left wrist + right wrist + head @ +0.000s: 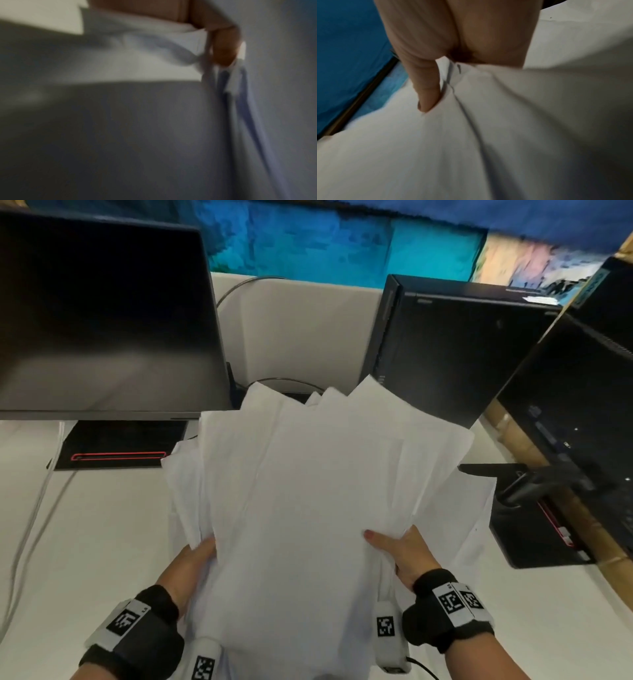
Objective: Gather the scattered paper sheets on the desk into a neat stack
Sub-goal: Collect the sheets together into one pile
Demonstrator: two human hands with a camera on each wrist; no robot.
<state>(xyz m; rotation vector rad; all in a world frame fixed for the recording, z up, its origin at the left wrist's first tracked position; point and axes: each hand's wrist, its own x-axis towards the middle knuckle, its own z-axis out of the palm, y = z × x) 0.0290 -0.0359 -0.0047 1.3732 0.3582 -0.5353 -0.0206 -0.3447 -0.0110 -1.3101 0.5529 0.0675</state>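
A loose, fanned bunch of white paper sheets [308,481] is held up over the desk [85,542], its far corners splayed at different angles. My left hand [191,563] grips the bunch at its left lower edge, fingers hidden under the sheets. My right hand [404,553] pinches the right lower edge, thumb lying on top. In the right wrist view the thumb [426,86] presses into the paper sheets [471,142], which crease around it. The blurred left wrist view shows my left hand [223,47] clamped on the edges of the paper sheets [154,54].
A dark monitor [102,313] stands at the back left on a black base [120,445]. A black computer case [445,344] is behind the sheets, another monitor [575,405] at the right. A white cable [30,529] runs along the left.
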